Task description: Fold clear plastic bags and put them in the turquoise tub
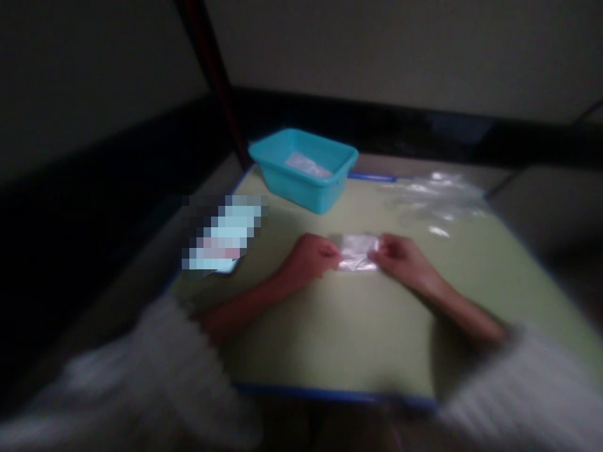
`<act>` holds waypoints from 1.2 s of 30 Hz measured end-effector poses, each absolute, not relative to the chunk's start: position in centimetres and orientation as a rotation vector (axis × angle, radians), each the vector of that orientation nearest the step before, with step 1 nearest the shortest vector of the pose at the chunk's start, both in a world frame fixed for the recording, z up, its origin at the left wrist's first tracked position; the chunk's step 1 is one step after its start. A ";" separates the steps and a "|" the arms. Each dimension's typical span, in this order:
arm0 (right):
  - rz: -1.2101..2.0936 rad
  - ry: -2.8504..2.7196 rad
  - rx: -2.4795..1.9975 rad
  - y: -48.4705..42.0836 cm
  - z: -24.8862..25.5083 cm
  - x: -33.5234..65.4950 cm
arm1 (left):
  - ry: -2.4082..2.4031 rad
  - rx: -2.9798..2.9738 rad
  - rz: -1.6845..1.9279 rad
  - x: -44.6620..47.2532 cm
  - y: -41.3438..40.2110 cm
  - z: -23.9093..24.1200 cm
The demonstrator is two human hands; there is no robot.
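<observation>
A person sits at a pale green worktop with a blue edge, in a dim room, both forearms bare below fuzzy white sleeves. The picture is soft and slightly blurred.

In the middle of the worktop, the left hand and the right hand face each other with a small clear plastic bag between them. The bag lies flat, or nearly flat, on the surface. Each hand's grip appears pinched closed on one end of the bag, the left hand on its left edge and the right hand on its right edge. Individual fingers are too blurred to make out.

At the far side, left of centre, stands a teal tub with something pale and clear lying inside. At the far right lies a loose pile of clear plastic, well apart from the hands. A flat object, masked by pixelation, sits at the left edge.

Risks, as I judge them: the film is thin and slippery, so one pinch could slide off and let the bag spring or crumple. Pulling the two ends apart too firmly could stretch or tear it. In this poor light, clear plastic is hard to see against the worktop, so an edge could be misjudged.
</observation>
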State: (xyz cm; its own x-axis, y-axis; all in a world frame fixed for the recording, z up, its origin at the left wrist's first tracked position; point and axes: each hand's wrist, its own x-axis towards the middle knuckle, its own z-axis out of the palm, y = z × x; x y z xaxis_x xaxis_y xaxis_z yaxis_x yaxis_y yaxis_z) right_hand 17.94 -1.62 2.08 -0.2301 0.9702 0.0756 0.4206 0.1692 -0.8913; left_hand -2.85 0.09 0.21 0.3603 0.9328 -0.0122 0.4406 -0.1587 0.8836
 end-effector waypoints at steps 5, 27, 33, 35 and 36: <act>1.006 -1.587 -1.375 -1.2 1.4 17.6 | 1.230 1.567 0.748 -2.4 -0.1 0.5; 0.064 -2.745 -1.108 -3.8 0.1 16.7 | 1.240 1.362 0.684 -2.1 -0.1 1.6; 0.081 -2.751 -1.095 -3.7 0.0 16.8 | 1.270 1.534 0.685 -2.8 0.2 1.6; 0.076 -2.742 -1.085 -3.6 0.0 16.8 | 1.324 1.770 0.759 -3.0 -0.1 1.6; 0.072 -2.732 -1.081 -3.6 0.0 16.9 | 1.348 1.926 0.809 -3.0 -0.4 1.6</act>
